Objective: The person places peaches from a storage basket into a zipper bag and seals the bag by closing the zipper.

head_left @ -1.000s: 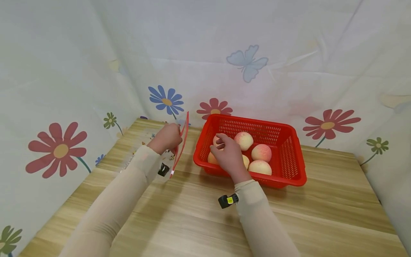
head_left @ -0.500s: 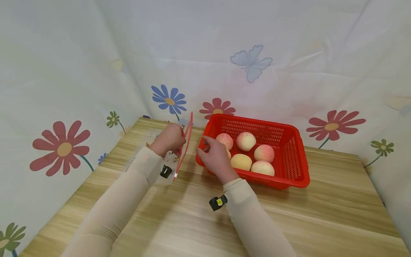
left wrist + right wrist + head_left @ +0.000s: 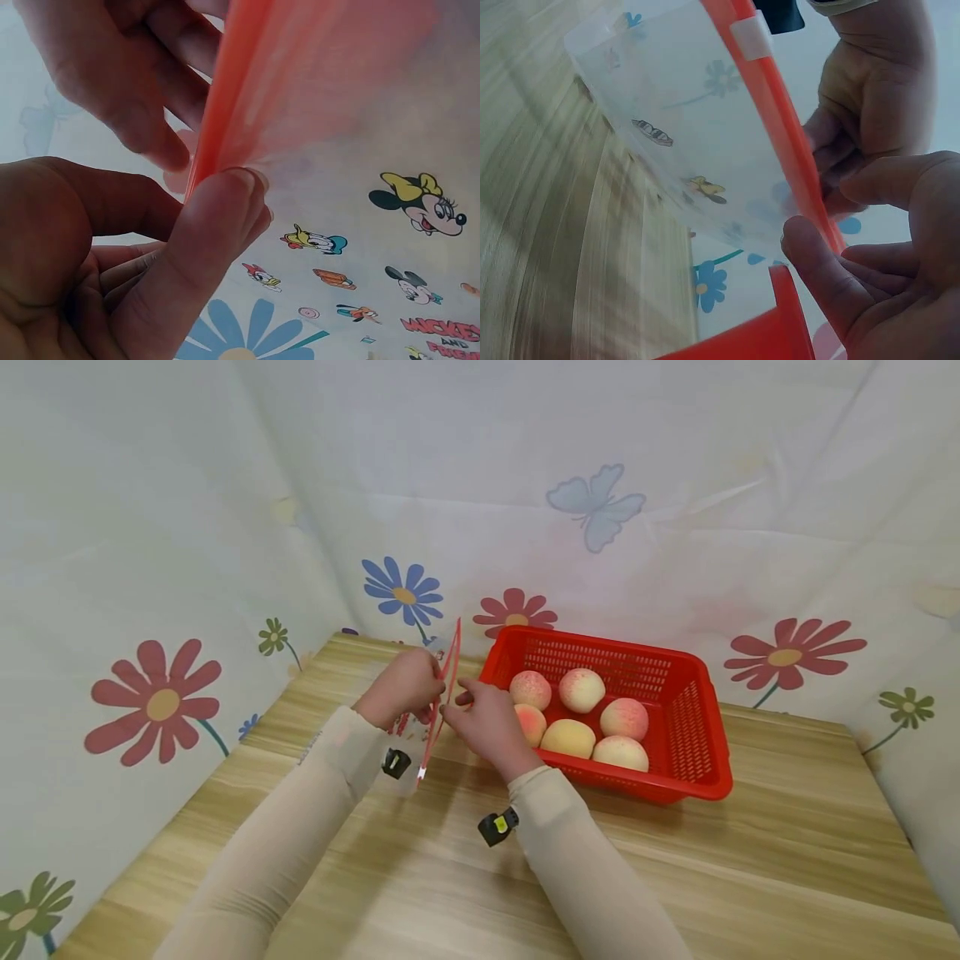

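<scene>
Left of the red basket (image 3: pixel 688 727), a clear printed bag (image 3: pixel 682 97) is held on edge over the tabletop (image 3: pixel 420 877) by the left hand (image 3: pixel 405 683). Its red edge (image 3: pixel 776 112) is pinched between left thumb and fingers and faces the basket; the white slider (image 3: pixel 422 772) sits at the edge's near end. Whether the mouth is parted cannot be told.

Between bag and basket, the right hand (image 3: pixel 491 727) is placed at the red edge, thumb and forefinger spread apart; nothing is seen gripped, and firm contact cannot be confirmed.

Inside the basket, six peaches (image 3: pixel 568 739) are grouped toward its left and front; bare floor is left at its right.

Risks, as judged: the thin film could slip if the left pinch were loosened. The lips could be kept stuck together if both were caught by the same fingers. The basket's left rim could be knocked by the right hand, since little room is left there, and the peaches could be rolled.
</scene>
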The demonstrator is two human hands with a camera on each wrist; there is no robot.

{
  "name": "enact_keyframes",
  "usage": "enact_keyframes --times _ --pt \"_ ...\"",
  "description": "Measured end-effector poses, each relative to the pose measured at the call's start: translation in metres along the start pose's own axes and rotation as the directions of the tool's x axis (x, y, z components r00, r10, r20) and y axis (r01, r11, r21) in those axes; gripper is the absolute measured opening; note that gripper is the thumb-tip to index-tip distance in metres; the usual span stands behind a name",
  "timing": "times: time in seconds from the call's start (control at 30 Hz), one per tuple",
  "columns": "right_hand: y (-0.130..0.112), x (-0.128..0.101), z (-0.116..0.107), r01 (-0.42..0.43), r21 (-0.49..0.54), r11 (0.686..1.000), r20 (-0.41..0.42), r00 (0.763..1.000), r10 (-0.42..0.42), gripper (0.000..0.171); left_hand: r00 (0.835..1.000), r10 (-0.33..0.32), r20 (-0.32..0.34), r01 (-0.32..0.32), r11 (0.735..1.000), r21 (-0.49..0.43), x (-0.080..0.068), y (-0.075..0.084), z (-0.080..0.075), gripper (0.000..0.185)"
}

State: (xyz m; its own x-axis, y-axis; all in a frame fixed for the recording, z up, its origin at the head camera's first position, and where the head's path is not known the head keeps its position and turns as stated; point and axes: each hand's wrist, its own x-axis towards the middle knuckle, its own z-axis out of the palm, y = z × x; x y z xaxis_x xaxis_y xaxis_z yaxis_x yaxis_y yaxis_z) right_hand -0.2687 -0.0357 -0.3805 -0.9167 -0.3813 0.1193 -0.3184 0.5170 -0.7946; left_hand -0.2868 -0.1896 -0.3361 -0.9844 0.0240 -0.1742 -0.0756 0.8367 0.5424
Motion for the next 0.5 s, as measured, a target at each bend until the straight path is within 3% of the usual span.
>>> enact_keyframes --times 0.2,0.5 --pt "-0.001 0.004 0.004 -0.034 0.0 0.999 0.03 0.999 0.034 0.055 1.0 0.015 -0.015 -0.015 1.0 0.018 -0.005 0.005 0.0 0.015" --pt "0.002 0.008 0.006 -0.077 0.167 0.983 0.101 0.993 0.061 0.04 0.988 0.068 -0.136 -0.057 0.995 0.081 -0.008 0.006 0.013 0.015"
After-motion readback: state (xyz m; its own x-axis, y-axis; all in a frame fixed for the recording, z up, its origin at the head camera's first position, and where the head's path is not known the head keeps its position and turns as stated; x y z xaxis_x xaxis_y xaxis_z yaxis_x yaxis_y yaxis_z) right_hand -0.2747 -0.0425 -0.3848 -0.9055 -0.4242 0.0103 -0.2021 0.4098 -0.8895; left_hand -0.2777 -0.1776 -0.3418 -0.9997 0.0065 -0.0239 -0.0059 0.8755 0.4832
